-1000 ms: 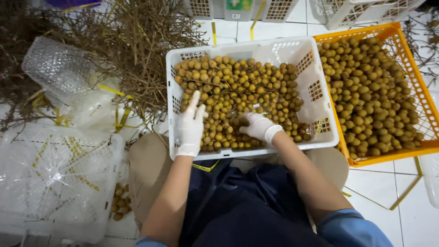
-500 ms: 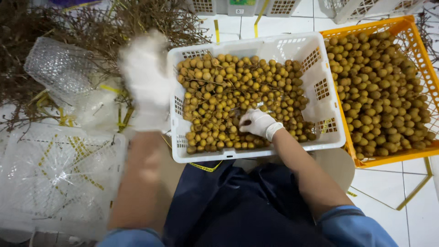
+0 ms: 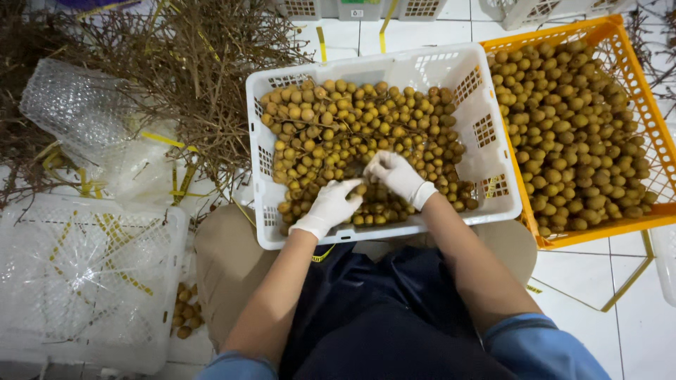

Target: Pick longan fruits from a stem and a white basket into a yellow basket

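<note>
Longans in the lap crate: small tan-brown fruit (image 3: 338, 134) fill the white crate (image 3: 493, 151) on the person's knees, many of them on thin twigs; the pile lies under and beyond both hands.
Head view, left hand: the white-gloved left hand (image 3: 331, 205) rests on the fruit near the crate's near wall, fingers (image 3: 350, 186) curled around a fruit or stem; exactly what they pinch is too small to tell.
Head view, right hand: the gloved right hand (image 3: 394, 174) sits just beside the left, fingertips meeting it over the same cluster, clenched on something hidden.
Done so far, as judged: the orange crate (image 3: 662, 151), to the right of the right hand, is heaped with loose stemless fruit (image 3: 570, 134); bare twigs (image 3: 183, 63) are piled well to the left of the left hand.
Left to do, as judged: the white crate looks about full and much of its fruit is twigged, so most of this batch seems unpicked.
Other things: bubble wrap (image 3: 77, 105) and an overturned clear crate (image 3: 84, 281) lie far left; a few stray fruit (image 3: 186, 317) sit on the floor by the left knee.
</note>
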